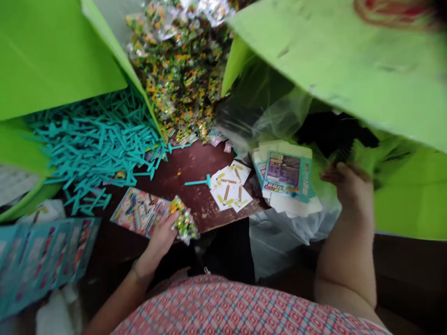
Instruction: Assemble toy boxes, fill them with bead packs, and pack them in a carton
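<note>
Left hand (161, 239) grasps bead packet (184, 222) at bench (181, 170) front edge beside card (138, 211); right hand (351, 186) reaches past cartons (284, 174), grip unclear.

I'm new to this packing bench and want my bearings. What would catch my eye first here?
First the heap of teal plastic sticks spilling from a green bin at the left, and the pile of bead packets at top centre. Lower down, the left hand holds one small bead packet beside a printed leaflet, while the right hand reaches toward black pieces.
</note>
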Available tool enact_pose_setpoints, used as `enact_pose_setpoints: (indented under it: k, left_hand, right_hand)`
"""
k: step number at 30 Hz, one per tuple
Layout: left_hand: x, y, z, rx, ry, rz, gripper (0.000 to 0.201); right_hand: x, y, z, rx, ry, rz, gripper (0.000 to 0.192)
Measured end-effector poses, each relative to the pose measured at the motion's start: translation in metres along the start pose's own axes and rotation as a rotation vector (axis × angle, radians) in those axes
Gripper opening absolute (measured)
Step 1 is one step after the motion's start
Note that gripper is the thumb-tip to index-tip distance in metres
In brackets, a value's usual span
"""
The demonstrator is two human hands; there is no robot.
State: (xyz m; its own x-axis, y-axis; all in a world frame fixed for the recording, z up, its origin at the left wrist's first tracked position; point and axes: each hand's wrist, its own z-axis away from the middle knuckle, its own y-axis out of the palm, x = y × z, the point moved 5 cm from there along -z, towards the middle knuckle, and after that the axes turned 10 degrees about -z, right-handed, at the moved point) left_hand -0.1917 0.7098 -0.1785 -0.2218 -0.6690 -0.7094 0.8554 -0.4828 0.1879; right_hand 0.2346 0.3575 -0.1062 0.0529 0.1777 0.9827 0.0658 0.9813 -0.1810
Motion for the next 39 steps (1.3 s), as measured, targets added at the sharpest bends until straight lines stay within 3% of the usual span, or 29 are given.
enact_pose_setpoints:
  k: [3,6,8,11,13,15,17,20,22,24,27,29,31,35,39]
  left_hand:
    - [0.009,0.022,0.003,0.190,0.052,0.063,0.033]
    - [0.014,0.035,0.011,0.405,0.146,0.093,0.046]
    - [0.016,0.027,0.016,0.378,0.253,0.068,0.051]
    - [0.020,-0.002,0.019,0.163,0.375,-0.032,0.039]
    - [0.024,-0.021,0.018,0.100,0.377,-0.075,0.033]
    - [0.025,-0.036,0.018,0.098,0.358,-0.059,0.035]
    - [0.021,-0.053,0.020,0.068,0.369,0.013,0.038]
    - [0.009,-0.077,0.024,-0.001,0.396,0.131,0.043]
    - [0.003,-0.089,0.026,-0.015,0.390,0.172,0.046]
    - [0.000,-0.098,0.026,-0.014,0.379,0.200,0.045]
    - [0.002,-0.101,0.023,-0.048,0.401,0.242,0.045]
    - [0.004,-0.096,0.021,-0.086,0.434,0.256,0.043]
    - [0.005,-0.087,0.019,-0.112,0.474,0.267,0.039]
    - [0.007,-0.072,0.016,-0.153,0.499,0.303,0.031]
    - [0.007,-0.074,0.012,-0.107,0.438,0.374,0.030]
  right_hand:
    - [-0.034,0.067,0.122,0.525,0.276,-0.314,0.034]
    - [-0.065,0.146,0.263,1.010,0.618,-0.328,0.052]
    - [-0.075,0.184,0.331,1.182,0.693,-0.348,0.057]
    - [-0.077,0.213,0.382,1.361,0.662,-0.337,0.055]
    - [-0.071,0.221,0.389,1.520,0.588,-0.252,0.054]
    - [-0.063,0.229,0.376,1.614,0.405,-0.118,0.052]
    - [-0.054,0.246,0.342,1.480,0.062,0.040,0.047]
    - [-0.041,0.280,0.284,1.071,-0.503,0.310,0.026]
    - [-0.044,0.303,0.262,0.962,-0.677,0.471,0.025]
    - [-0.049,0.320,0.251,0.948,-0.677,0.512,0.025]
    - [-0.041,0.324,0.262,0.890,-0.514,0.240,0.025]
    - [-0.032,0.322,0.293,0.897,-0.356,-0.010,0.031]
    - [-0.022,0.319,0.342,0.963,-0.296,-0.161,0.035]
    - [-0.013,0.312,0.426,1.002,-0.554,-0.109,0.029]
    - [-0.017,0.301,0.438,0.904,-0.723,0.002,0.025]
